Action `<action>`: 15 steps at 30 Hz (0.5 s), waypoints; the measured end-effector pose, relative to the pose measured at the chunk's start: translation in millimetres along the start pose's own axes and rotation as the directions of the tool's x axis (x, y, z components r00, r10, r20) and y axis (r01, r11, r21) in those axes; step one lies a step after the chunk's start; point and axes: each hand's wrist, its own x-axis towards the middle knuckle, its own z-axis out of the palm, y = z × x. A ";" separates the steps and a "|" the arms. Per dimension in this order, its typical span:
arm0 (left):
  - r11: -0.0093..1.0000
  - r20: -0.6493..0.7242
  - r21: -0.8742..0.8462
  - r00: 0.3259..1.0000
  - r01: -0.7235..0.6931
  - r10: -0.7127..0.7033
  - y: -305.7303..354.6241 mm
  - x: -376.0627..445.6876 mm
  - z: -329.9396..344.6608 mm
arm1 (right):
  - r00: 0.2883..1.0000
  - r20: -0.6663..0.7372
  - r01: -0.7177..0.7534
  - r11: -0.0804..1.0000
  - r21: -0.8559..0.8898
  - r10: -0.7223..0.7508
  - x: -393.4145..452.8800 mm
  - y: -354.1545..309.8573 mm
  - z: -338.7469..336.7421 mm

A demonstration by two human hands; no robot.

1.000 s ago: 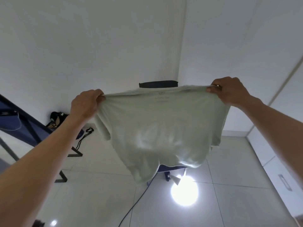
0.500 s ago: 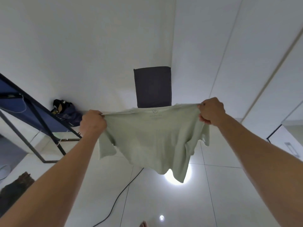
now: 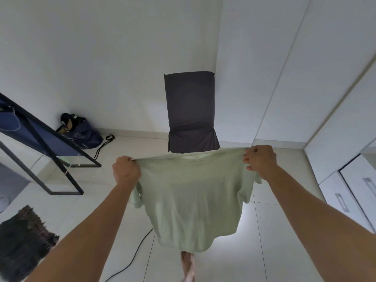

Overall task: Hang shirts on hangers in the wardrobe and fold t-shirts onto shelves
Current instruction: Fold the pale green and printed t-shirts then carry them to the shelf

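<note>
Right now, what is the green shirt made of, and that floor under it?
The green t-shirt looks like soft matte knit, probably cotton: it drapes and creases between the left hand and right hand. The floor looks like glossy tile: grout lines cross it and it reflects light.

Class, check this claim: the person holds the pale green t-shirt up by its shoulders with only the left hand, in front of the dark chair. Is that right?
Not quite. The head view shows both hands holding it: the left hand grips one shoulder and the right hand grips the other. The pale green t-shirt does hang in front of the dark chair.
</note>
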 end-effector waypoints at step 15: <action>0.988 0.138 0.110 0.983 0.107 -0.121 48.2 221.6 200.3 | 0.983 -0.034 -0.185 0.979 -0.088 0.183 274.7 0.4 148.1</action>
